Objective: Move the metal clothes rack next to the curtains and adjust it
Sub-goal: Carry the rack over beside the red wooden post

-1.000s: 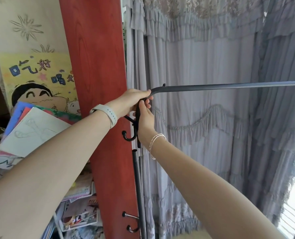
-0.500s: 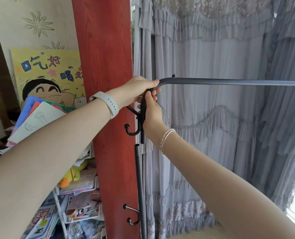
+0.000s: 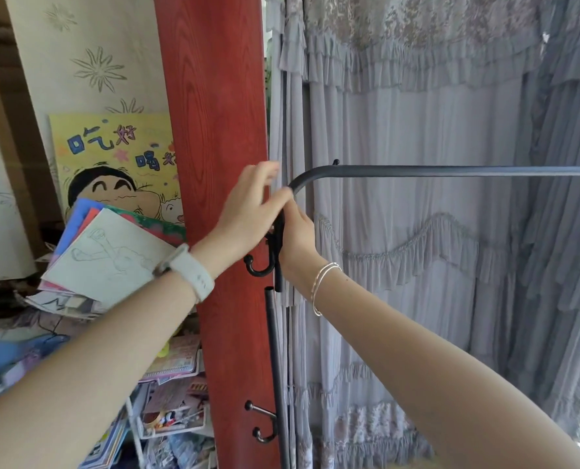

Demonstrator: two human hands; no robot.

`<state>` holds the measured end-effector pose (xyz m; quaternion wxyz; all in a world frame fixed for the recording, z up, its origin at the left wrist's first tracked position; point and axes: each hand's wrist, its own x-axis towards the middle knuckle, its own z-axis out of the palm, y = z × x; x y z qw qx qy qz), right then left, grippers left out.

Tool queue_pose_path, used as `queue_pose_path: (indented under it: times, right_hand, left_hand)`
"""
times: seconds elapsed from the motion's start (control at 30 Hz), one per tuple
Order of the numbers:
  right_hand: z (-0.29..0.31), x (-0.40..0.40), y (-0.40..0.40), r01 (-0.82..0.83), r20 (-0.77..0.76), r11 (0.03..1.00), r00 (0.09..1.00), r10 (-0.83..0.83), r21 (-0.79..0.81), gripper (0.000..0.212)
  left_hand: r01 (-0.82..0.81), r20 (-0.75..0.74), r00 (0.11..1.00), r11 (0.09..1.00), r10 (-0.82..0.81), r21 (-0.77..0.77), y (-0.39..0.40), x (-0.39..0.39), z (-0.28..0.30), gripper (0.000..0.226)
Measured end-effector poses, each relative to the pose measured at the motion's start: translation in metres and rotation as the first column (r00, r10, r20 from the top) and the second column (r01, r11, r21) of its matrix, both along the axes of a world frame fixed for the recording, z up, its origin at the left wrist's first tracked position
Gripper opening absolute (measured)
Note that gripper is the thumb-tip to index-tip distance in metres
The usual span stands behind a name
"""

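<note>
The dark metal clothes rack (image 3: 451, 171) stands against the grey ruffled curtains (image 3: 417, 265). Its top bar runs level to the right and bends down at the left corner into a short tube with a double hook. That tube's lower end hangs just above the separate lower post (image 3: 275, 367), with a small gap between them. My right hand (image 3: 297, 235) is closed around the short upper tube just under the bend. My left hand (image 3: 251, 211) hovers beside the bend with its fingers spread, holding nothing.
A red wooden panel (image 3: 221, 130) stands directly left of the rack's post. Left of it, a wire shelf (image 3: 136, 431) carries piles of books and papers (image 3: 112, 255), with a cartoon poster (image 3: 112, 157) on the wall behind. A window shows at the bottom right.
My left hand has let go of the rack's corner and opened its fingers. My right hand keeps its grip on the upper tube. The view has shifted a little.
</note>
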<state>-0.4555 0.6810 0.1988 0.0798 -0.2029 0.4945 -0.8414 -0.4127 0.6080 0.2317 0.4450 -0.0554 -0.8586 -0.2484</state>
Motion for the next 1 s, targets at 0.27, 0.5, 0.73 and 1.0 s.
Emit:
queue_pose_path:
  times: [0.27, 0.5, 0.73, 1.0]
  right_hand:
    - [0.011, 0.003, 0.010, 0.061, 0.017, 0.994, 0.998, -0.063, 0.089, 0.039]
    - [0.011, 0.010, 0.011, 0.049, 0.039, 0.994, 0.998, -0.054, 0.101, 0.037]
    - [0.009, 0.007, 0.016, 0.047, 0.023, 0.994, 0.999, -0.049, 0.103, 0.038]
    - [0.011, 0.001, 0.020, 0.037, 0.024, 0.992, 0.999, -0.040, 0.117, 0.040]
  left_hand:
    - [-0.120, 0.338, 0.868, 0.504, -0.365, 0.855, -0.023, 0.008, -0.120, 0.032]
    - [0.053, -0.086, 0.855, -0.080, -0.512, 0.995, 0.006, -0.014, -0.141, 0.038]
    - [0.067, -0.089, 0.851, -0.061, -0.517, 0.996, 0.016, -0.019, -0.142, 0.046]
    - [0.030, 0.008, 0.860, 0.066, -0.510, 0.997, 0.014, -0.021, -0.142, 0.035]
